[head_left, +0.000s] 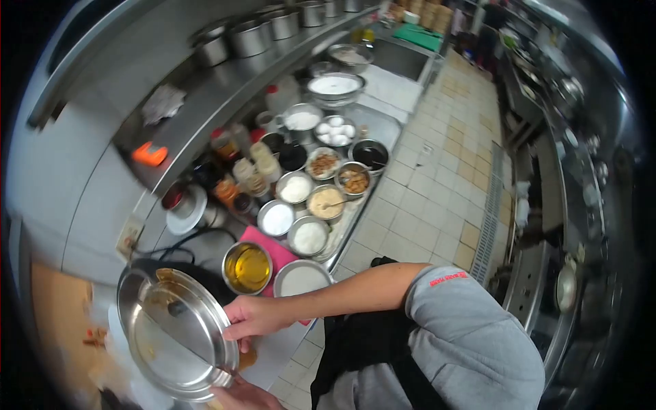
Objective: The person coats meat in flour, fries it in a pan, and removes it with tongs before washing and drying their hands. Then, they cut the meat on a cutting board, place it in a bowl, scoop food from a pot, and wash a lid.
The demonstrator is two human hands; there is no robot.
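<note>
A shiny round metal bowl [171, 335] is tilted toward me at the lower left, with brownish residue on its rim and inside. My right hand [256, 320] grips its near rim, the thumb on the inner side. Lower down, my left hand [246, 396] holds the same rim and is partly cut off by the frame's bottom edge. A metal bowl of yellow oil [247, 268] stands just beyond my right hand. Next to it is a bowl of white contents [303, 278], partly hidden behind my forearm.
Bowls of white powder [277, 218], eggs [335, 130], brown pieces [353, 180] and dark liquid [370, 156] crowd the steel counter. Sauce bottles [263, 160] line the wall side. Pots [251, 38] sit on the shelf above. A tiled floor [410, 178] runs alongside; a person [488, 34] stands far off.
</note>
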